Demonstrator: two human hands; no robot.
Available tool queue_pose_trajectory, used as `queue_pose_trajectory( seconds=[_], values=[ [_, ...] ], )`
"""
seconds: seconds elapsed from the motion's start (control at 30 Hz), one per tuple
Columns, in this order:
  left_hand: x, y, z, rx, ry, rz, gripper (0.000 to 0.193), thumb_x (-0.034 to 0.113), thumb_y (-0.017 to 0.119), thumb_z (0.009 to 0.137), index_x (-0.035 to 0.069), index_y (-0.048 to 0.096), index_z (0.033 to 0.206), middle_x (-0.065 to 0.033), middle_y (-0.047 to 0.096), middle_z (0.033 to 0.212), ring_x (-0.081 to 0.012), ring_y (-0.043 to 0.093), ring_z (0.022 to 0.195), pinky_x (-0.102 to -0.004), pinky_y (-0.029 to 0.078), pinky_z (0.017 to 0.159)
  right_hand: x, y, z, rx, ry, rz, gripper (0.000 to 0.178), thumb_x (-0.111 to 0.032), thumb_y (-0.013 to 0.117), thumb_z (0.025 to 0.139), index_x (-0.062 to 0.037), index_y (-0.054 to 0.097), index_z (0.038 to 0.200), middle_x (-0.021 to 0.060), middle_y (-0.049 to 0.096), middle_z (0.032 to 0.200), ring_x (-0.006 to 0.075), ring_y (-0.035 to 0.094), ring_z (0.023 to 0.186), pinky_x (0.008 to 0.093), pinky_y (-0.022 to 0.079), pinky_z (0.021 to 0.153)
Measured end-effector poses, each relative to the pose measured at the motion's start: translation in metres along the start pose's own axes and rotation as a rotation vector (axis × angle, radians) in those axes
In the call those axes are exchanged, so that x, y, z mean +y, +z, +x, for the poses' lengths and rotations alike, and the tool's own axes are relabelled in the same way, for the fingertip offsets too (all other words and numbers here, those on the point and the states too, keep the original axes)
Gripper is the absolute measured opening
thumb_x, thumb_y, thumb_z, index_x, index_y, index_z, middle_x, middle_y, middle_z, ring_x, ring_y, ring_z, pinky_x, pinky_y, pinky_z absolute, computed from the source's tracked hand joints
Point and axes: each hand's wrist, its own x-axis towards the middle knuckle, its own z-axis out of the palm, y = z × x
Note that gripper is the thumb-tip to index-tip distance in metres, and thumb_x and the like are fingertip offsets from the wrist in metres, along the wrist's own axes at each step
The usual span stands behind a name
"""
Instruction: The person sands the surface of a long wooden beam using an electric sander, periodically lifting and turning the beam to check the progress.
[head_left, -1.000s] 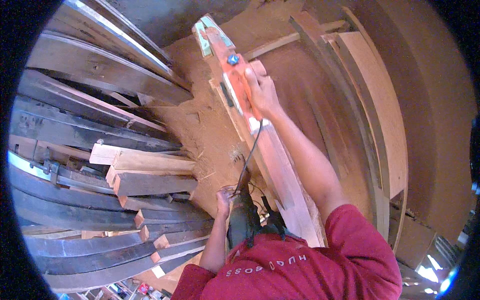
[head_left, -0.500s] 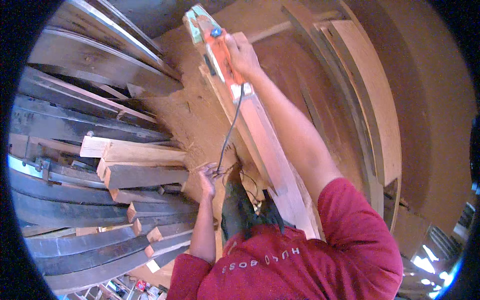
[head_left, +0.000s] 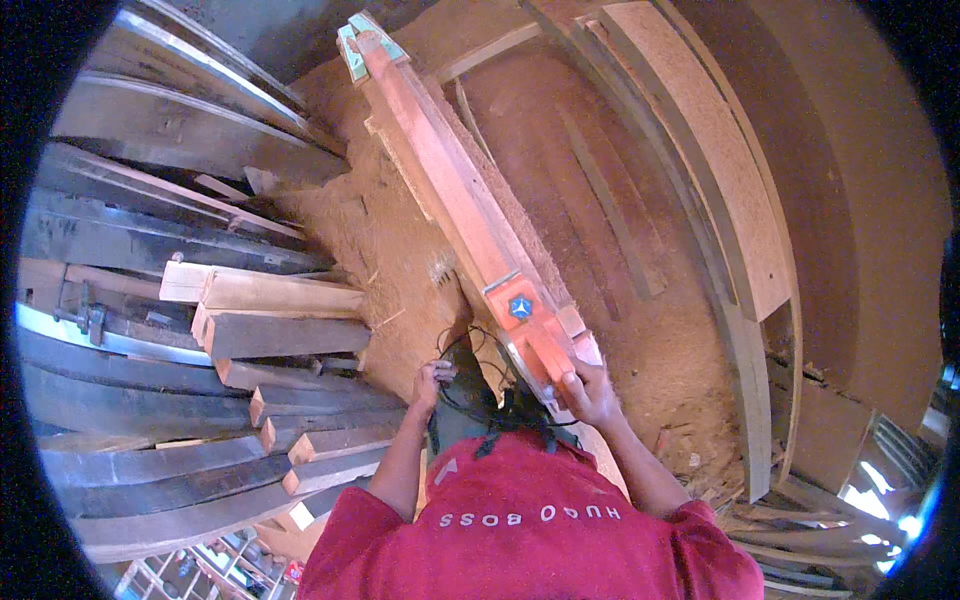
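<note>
My right hand (head_left: 592, 396) is wrapped round the rear handle of an orange electric hand planer (head_left: 540, 350) with a blue knob at its front. The planer rests on the near part of a long reddish wooden beam (head_left: 445, 165), which runs away to the far left. Down by my left side, my left hand (head_left: 432, 384) has its fingers curled on the planer's black power cord (head_left: 447, 345). That cord hangs in loops between my left hand and the planer. A pale green piece (head_left: 352, 52) sits at the beam's far end.
Stacked timbers (head_left: 285, 338) jut in from the left, their cut ends facing the work. Sawdust (head_left: 370, 250) covers the ground beside the beam. To the right lie long planks (head_left: 710, 150), and a thin strip of wood (head_left: 610, 205) lies on the brown floor.
My right hand has drawn the planer from the beam's far end back to its near end, close to my body. The left hand stays low with the cord, which now hangs in looser loops.
</note>
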Motion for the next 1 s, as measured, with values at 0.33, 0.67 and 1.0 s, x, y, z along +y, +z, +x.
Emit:
queue_pose_trajectory(
  seconds=[0.33,0.67,1.0],
  values=[
    [0.059,-0.046,0.049,0.146,-0.148,0.015,0.056,0.040,0.023,0.102,0.005,0.066,0.113,-0.0116,0.072,0.097,-0.0219,0.067,0.089,-0.0352,0.051,0.081,-0.119,0.045,0.230,0.231,-0.405,-0.055,0.049,-0.043,0.046,0.104,0.0005,0.059,0.086,0.0042,0.054,0.060,0.0160,0.055,0.056,0.0347,0.043,0.053],
    [0.146,-0.043,0.110,0.143,-0.020,-0.363,0.063,0.057,0.031,0.101,0.005,0.058,0.123,-0.0162,0.068,0.112,-0.0280,0.066,0.102,-0.0449,0.052,0.092,-0.236,0.080,0.496,0.293,-0.471,-0.136,0.057,-0.052,0.045,0.102,0.0025,0.062,0.101,0.0210,0.065,0.087,0.0296,0.065,0.085,0.0411,0.049,0.077],
    [0.233,-0.021,0.146,0.262,0.247,-0.722,0.054,0.050,0.036,0.099,0.004,0.057,0.119,-0.0148,0.063,0.119,-0.0315,0.060,0.111,-0.0485,0.046,0.099,-0.284,0.090,0.631,0.374,-0.567,-0.140,0.064,-0.057,0.047,0.099,0.0045,0.065,0.096,0.0192,0.069,0.083,0.0312,0.069,0.086,0.0426,0.052,0.077]
  ],
)
